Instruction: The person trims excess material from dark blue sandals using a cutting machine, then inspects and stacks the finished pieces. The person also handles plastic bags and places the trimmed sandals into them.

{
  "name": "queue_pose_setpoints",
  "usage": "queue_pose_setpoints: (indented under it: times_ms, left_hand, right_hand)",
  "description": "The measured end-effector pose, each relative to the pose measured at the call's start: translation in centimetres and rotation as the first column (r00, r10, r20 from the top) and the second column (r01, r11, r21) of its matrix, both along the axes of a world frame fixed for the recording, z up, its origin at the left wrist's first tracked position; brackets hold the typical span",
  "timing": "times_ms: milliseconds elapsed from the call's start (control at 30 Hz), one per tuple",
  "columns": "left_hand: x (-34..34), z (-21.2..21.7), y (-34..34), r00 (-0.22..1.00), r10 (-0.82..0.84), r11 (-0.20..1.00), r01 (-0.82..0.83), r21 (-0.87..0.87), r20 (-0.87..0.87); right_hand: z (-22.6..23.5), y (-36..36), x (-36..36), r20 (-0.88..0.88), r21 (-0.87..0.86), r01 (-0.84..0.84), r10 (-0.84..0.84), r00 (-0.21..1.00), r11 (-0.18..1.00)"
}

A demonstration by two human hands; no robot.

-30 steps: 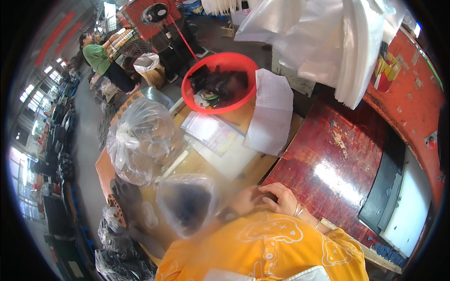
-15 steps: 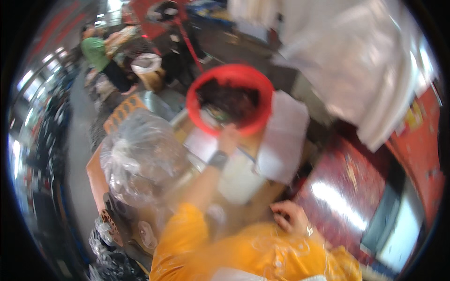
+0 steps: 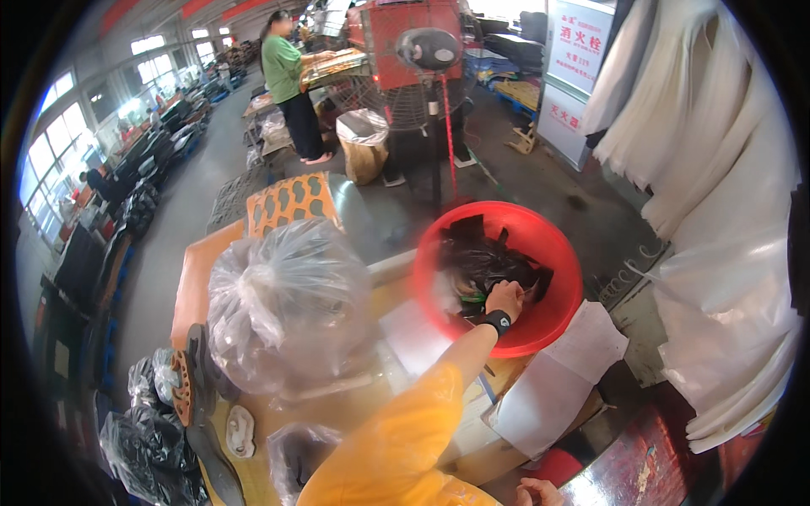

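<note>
My left hand point(image 3: 506, 298), with a black band on its wrist, reaches into a round red basin point(image 3: 564, 244). Its fingers are bent and pressed together at the edge of a crumpled black plastic bag point(image 3: 489, 260) inside; whatever they pinch is hidden. Small bits, one of them green, show beside the fingers. My right hand point(image 3: 540, 492) is cut by the lower edge, next to a glossy dark red surface. Its visible fingers are loosely curled and apart, with nothing seen in them. White paper sheets point(image 3: 553, 384) lie beside the basin.
A large clear plastic bag point(image 3: 287, 295) stands left of the basin. Dark shoe soles point(image 3: 211, 455) and a black bag point(image 3: 156, 451) are at the lower left. Behind stand a fan point(image 3: 429, 49) and a person in green point(image 3: 287, 76). White sheets point(image 3: 726, 236) hang at the right.
My view has shifted, so the basin appears farther right and lower. My left hand has gone from the basin's near rim to inside it. My right hand has sunk toward the lower edge.
</note>
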State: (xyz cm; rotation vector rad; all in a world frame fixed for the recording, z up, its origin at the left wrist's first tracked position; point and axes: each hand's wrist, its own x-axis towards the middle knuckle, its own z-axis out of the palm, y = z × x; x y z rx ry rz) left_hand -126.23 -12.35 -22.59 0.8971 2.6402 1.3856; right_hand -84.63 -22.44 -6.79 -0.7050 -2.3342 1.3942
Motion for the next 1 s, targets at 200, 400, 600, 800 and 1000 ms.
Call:
queue_pose_setpoints:
  times_ms: [200,400,600,800,1000]
  left_hand:
    - [5.0,9.4,-7.2,0.96,-0.231,0.922,0.267,0.28,-0.156]
    - [18.3,13.1,-19.4,0.765,-0.64,0.768,0.64,0.026,0.079]
    - [27.2,10.4,-27.6,0.857,-0.422,0.86,0.275,0.43,0.295]
    - [30.5,7.3,-29.8,0.827,-0.275,0.794,-0.092,0.601,0.49]
    - [29.7,4.3,-32.8,0.724,-0.507,0.844,0.528,0.098,0.467]
  right_hand:
    - [1.1,3.4,-3.7,-0.264,0.199,0.194,-0.138,0.955,0.961]
    - [-0.4,4.0,-6.0,-0.063,0.225,-0.106,0.123,0.99,0.969]
    - [-4.1,-0.5,-6.4,-0.071,0.191,-0.559,0.58,0.812,0.807]
    - [-4.4,-2.3,-5.8,0.06,0.116,-0.747,0.746,0.663,0.654]
    - [-3.4,-1.6,-5.4,-0.058,-0.065,-0.583,0.581,0.812,0.81]
